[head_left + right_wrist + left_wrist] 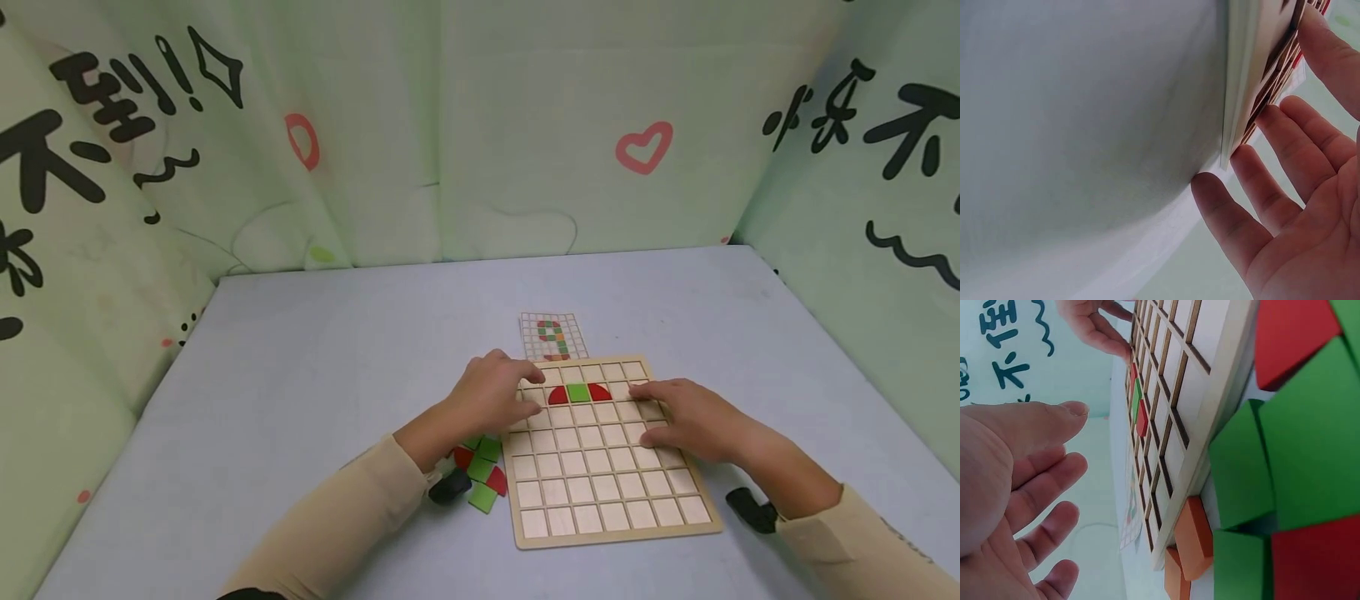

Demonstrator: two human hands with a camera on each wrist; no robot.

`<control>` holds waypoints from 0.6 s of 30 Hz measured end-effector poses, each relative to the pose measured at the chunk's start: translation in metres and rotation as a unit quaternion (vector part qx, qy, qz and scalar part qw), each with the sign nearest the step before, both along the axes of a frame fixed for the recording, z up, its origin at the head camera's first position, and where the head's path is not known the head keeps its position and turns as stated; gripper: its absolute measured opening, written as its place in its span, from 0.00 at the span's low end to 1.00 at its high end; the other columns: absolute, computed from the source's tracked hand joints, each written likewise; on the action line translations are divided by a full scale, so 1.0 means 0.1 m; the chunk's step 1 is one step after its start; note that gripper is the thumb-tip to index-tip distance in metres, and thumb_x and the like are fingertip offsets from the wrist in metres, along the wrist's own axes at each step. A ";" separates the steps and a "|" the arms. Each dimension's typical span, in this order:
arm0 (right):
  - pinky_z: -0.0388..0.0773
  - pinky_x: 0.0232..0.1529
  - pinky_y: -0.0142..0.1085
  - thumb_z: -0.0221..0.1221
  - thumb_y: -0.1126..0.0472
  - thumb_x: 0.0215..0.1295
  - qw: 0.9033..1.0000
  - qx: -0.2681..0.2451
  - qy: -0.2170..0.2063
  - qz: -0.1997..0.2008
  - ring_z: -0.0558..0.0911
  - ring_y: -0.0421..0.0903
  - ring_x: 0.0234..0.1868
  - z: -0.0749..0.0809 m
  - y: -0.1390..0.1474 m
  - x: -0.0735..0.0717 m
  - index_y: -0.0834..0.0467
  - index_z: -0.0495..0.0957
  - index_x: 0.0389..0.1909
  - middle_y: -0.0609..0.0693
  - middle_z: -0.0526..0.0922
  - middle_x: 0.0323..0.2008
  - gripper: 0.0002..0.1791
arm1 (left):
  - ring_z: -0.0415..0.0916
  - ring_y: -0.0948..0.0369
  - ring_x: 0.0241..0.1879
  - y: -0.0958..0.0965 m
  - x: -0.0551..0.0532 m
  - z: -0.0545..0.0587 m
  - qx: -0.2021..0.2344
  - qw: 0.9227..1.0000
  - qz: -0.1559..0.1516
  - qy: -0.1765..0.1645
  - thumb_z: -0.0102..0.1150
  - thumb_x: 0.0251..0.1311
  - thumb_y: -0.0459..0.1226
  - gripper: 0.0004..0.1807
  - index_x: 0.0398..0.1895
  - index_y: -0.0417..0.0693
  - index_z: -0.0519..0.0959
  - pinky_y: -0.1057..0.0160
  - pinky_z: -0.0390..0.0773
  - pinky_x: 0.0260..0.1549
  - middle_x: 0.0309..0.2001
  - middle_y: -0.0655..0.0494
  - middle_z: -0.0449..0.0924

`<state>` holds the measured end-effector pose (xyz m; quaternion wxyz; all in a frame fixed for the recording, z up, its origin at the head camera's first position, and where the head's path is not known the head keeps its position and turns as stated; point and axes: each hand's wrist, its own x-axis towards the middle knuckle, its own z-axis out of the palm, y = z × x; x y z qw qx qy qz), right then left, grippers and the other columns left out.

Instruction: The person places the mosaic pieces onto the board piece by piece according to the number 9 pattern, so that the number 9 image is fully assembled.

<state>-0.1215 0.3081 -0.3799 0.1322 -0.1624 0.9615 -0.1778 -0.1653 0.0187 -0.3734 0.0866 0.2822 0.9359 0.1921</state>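
A wooden grid board [615, 540] lies on the table. In one of its upper rows sit a red quarter-round tile [558, 396], a green square tile [578, 392] and a second red quarter-round tile [599, 392], side by side. Over the board's upper left edge is my left hand [489, 390], thumb and fingers apart with nothing between them; the left wrist view shows the fingers relaxed. My right hand [697, 419] rests its fingertips at the board's right edge, fingers spread. In the right wrist view its fingers [1266, 194] touch the board's side without curling round it.
Loose green [482, 469] and red [497, 480] tiles lie left of the board, beside my left forearm. Orange tiles [1194, 540] lie against the board's edge. Behind the board is a pattern card [573, 333], partly covered by it. Printed curtains [480, 150] enclose the table.
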 end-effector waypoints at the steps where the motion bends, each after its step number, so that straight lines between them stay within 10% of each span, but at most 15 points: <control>1: 0.68 0.57 0.61 0.71 0.52 0.58 1.000 0.000 0.000 0.000 0.70 0.69 0.62 0.00 0.00 0.00 0.66 0.73 0.64 0.69 0.74 0.60 0.36 | 0.71 0.59 0.54 -0.02 0.01 0.00 0.001 1.000 0.001 -0.001 0.67 0.62 0.46 0.18 0.55 0.57 0.84 0.57 0.70 0.52 0.50 0.63 0.83; 18: 0.68 0.57 0.61 0.71 0.52 0.58 1.000 0.006 0.001 0.006 0.70 0.69 0.62 0.01 0.00 0.00 0.65 0.73 0.64 0.69 0.74 0.60 0.36 | 0.71 0.55 0.52 -0.41 0.01 -0.08 0.022 1.000 0.019 -0.002 0.68 0.62 0.43 0.16 0.52 0.51 0.84 0.53 0.71 0.50 0.48 0.59 0.84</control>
